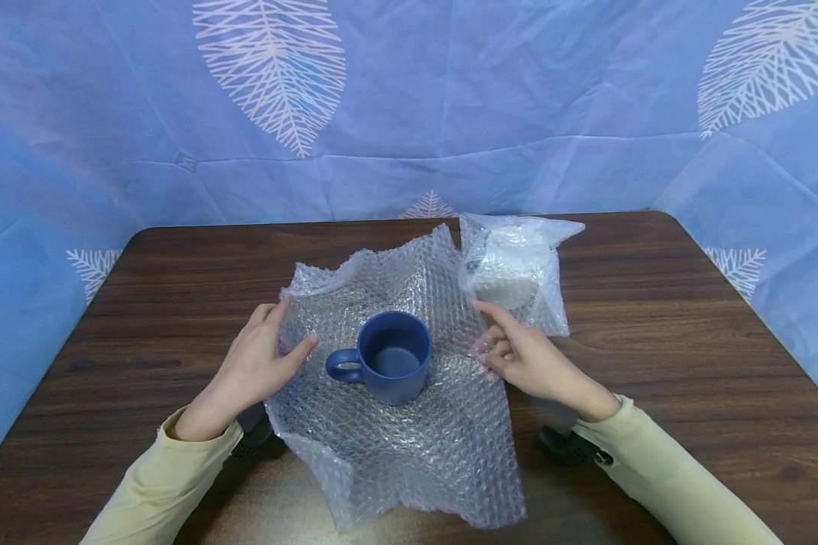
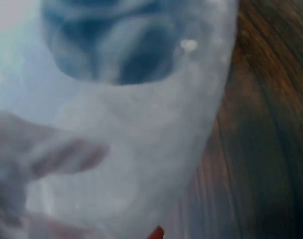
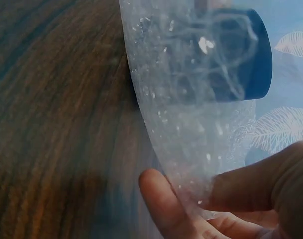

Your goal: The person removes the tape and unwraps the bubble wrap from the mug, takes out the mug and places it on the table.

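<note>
A blue leaf-print cloth (image 1: 491, 91) hangs behind the dark wood-grain worktop (image 1: 654, 318). A blue mug (image 1: 395, 386) stands upright on a bubble wrap sheet (image 1: 416, 454), whose right edge the right hand (image 1: 532, 359) pinches; the left hand (image 1: 248, 367), relaxed and spread, is at the left edge.

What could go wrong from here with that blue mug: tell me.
The blue mug stands on the bubble wrap with neither hand touching it; if the right hand tugs the edge it pinches, the mug might slide or tip.
The handle juts out toward the left hand, so the bubble wrap could snag on it.
The wrapped bundle sits near the table's far edge; a push might nudge it off.
</note>
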Available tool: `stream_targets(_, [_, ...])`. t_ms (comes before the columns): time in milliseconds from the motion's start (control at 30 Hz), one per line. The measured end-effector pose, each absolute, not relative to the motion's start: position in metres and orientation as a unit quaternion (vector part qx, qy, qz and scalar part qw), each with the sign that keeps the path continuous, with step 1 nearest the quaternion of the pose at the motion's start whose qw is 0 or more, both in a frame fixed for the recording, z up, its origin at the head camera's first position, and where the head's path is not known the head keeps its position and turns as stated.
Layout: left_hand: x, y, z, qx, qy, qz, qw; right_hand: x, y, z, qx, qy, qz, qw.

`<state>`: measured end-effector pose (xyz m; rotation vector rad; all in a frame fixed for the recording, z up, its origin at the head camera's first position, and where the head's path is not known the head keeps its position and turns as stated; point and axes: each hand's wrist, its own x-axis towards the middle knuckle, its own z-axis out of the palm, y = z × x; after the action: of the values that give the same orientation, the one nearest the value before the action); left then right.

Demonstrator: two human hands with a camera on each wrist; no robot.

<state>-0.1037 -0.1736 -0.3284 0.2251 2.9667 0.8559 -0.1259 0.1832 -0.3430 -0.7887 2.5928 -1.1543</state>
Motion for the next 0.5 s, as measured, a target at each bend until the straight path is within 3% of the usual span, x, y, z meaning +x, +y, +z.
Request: stream_targets(500, [-0.101,-0.172,-0.332,0.055,0.959,0.278,0.008,-0.137,0.177,-0.343,-0.247,0.875,-0.412,0.063])
